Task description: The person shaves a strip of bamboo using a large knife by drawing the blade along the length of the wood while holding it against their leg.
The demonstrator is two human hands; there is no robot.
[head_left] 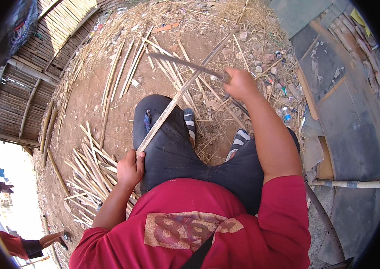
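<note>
Strip [176,100] gripped in left hand [130,170], blade [180,61] in right hand [241,84]; slats [95,172] piled leftward.

Printed numerals [165,229] stand on the red shirt [185,196]; creased.

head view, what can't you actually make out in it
All in the head view:
long strip: far end cut off by the top edge; near end hidden by the left hand's grip
bladed tool: held end mostly covered by the right hand's grip
stick pile: partly hidden behind the left forearm
bystander: head cut off by the dark lens rim
</note>
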